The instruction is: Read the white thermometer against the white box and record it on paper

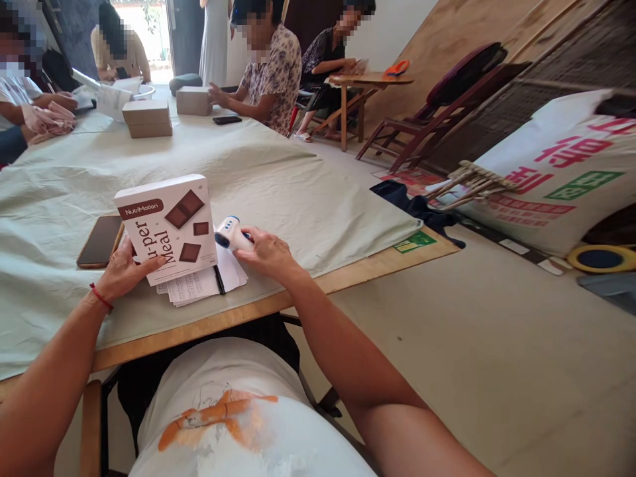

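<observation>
My left hand (124,268) grips the lower left edge of a white and brown meal box (166,225), its thumb across the front. The box stands tilted above the table and its printed face is turned toward me. To its right, my right hand (268,252) is wrapped round the handle of a white and blue handheld scanner or infrared thermometer (230,232); which of the two I cannot tell. Its head points at the side of the box. Below the box lie papers (191,288) with writing and a black pen (219,280). A dark phone (100,242) rests left of the box.
A pale green cloth (298,199) covers the wooden table. Cardboard boxes (148,119) and another phone (227,120) are farther back, where a seated person (273,73) handles one box. At right stand a folding chair (442,99) and a large printed sack (551,179).
</observation>
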Demonstrator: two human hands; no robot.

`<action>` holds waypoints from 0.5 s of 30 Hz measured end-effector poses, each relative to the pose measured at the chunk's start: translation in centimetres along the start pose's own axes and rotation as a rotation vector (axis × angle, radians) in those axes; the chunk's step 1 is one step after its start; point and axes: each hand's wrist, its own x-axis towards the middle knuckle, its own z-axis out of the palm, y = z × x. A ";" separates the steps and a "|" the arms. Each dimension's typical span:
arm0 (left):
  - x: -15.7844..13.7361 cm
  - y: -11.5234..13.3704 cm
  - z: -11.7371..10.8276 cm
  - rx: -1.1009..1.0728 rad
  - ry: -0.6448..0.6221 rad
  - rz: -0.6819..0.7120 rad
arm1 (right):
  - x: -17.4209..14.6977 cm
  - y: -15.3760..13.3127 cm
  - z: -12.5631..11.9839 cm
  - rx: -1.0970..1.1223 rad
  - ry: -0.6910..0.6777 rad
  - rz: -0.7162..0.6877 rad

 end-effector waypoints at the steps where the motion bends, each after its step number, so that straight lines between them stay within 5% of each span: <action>1: 0.0 0.1 0.0 -0.009 -0.002 0.005 | 0.4 0.1 0.1 -0.064 -0.016 -0.015; 8: -0.1 0.6 0.2 -0.071 -0.026 -0.037 | 0.0 -0.5 1.0 -0.222 0.136 -0.239; 11: -0.3 0.5 0.2 -0.057 0.013 -0.086 | -1.7 -2.1 1.4 -0.165 0.003 -0.309; 15: -0.5 0.3 0.3 -0.045 0.075 -0.097 | -3.1 -3.7 2.3 -0.177 -0.151 -0.217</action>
